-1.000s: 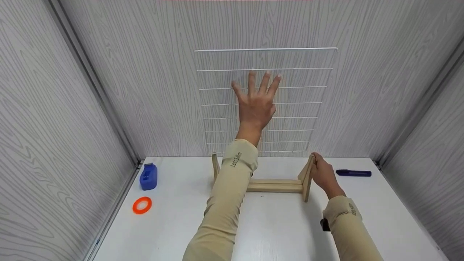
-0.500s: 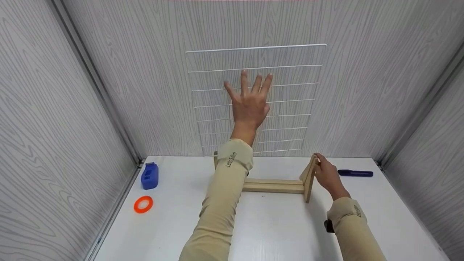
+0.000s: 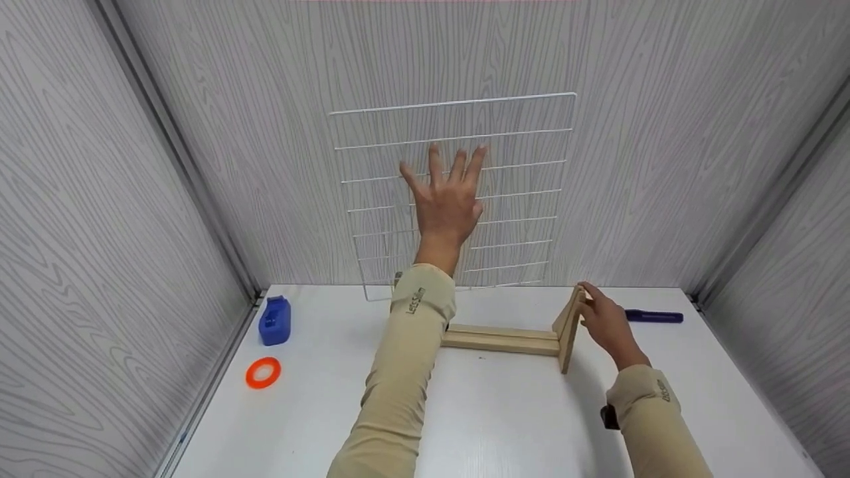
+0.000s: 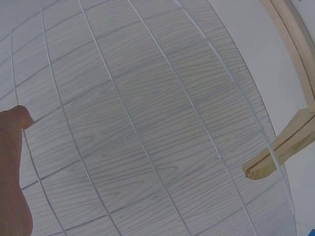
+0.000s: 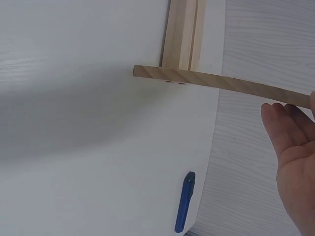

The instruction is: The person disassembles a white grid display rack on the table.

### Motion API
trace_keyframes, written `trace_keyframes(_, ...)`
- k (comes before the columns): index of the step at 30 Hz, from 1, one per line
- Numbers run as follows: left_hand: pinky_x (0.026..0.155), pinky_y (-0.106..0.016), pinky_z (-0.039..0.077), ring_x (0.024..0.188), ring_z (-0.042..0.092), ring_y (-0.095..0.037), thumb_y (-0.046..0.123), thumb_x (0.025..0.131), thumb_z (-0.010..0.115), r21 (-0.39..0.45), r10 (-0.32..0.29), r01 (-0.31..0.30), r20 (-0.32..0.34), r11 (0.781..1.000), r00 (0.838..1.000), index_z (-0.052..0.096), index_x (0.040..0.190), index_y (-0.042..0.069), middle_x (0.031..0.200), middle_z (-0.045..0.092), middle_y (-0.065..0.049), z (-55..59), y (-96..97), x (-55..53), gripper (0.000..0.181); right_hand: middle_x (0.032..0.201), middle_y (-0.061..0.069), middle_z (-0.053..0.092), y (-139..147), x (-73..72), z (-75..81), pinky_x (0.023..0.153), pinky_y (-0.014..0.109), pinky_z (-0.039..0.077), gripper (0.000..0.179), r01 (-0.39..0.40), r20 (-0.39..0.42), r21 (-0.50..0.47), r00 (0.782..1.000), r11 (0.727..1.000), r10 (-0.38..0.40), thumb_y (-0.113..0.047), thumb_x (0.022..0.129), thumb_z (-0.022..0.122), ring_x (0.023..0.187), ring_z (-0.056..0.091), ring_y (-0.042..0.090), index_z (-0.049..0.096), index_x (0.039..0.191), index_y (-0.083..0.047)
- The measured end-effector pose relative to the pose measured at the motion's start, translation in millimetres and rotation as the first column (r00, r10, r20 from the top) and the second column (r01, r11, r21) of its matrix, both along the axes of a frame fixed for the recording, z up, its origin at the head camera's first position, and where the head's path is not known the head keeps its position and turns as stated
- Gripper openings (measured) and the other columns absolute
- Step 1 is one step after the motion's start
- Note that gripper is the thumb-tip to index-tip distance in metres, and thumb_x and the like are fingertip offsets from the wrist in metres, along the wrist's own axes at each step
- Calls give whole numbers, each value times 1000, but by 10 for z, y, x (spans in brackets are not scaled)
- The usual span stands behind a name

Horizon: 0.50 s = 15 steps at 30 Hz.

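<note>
A white wire grid (image 3: 524, 163) stands tilted before the back wall, its left side lower. My left hand (image 3: 446, 206) lies over it with fingers spread and mostly straight. In the left wrist view, the thumb (image 4: 19, 117) touches one wire; the other fingers are out of that view. A wooden stand (image 3: 501, 340), a crossbar between two end pieces, is on the table below, its left end mostly hidden by my left sleeve. My right hand (image 3: 607, 325) holds the top of the right end piece (image 5: 221, 82), a finger over its tip and others against its outer side.
A blue tape dispenser (image 3: 275, 321) and an orange ring (image 3: 263, 373) lie at the left of the white table (image 3: 505, 418). A dark blue cutter-like tool (image 3: 657, 317) lies right of my right hand. Patterned panels (image 3: 219, 86) enclose the back and sides.
My left hand and the wire grid have shifted left and then down, and the grid's left side has dropped. My right hand stays at the stand's right end, which has moved very slightly right.
</note>
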<state>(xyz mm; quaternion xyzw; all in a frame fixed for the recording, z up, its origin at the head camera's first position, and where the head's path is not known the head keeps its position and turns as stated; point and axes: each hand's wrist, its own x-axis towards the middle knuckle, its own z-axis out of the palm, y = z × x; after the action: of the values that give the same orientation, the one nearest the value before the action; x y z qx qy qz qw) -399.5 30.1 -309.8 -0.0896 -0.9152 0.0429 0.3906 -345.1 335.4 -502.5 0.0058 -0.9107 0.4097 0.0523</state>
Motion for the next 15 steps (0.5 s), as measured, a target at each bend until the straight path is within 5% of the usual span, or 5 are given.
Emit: trace_keyframes(15, 110, -79, 25, 153, 33, -35, 56, 88, 71, 12, 12, -12, 8, 1000, 1000, 23, 162, 36, 158, 47, 11, -100, -121, 1, 90, 143, 32, 54, 67, 73, -41, 92, 44, 59, 52, 38, -52, -7, 998, 999, -38, -13, 106, 49, 125, 62, 43, 36, 157, -5)
